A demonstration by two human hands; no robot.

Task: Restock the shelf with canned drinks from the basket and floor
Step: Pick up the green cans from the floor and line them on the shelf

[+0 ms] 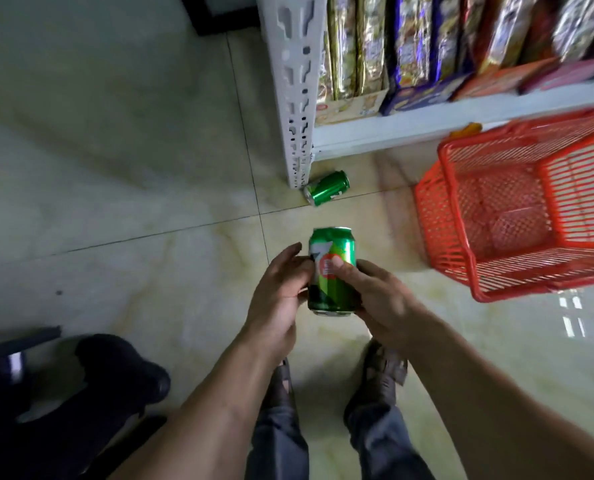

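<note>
Our two bare forearms reach forward and converge, wrists nearly level. Our left hand (pixel 277 292) sits on the left of the grip, palm turned inward, fingers curled toward what we hold, thumb lying along the top. Our right hand (pixel 380 296) closes in from the right of the grip, its back facing up, thumb pressed across the front and fingers wrapped behind, out of sight. Below the grip, our two feet stand apart.
</note>
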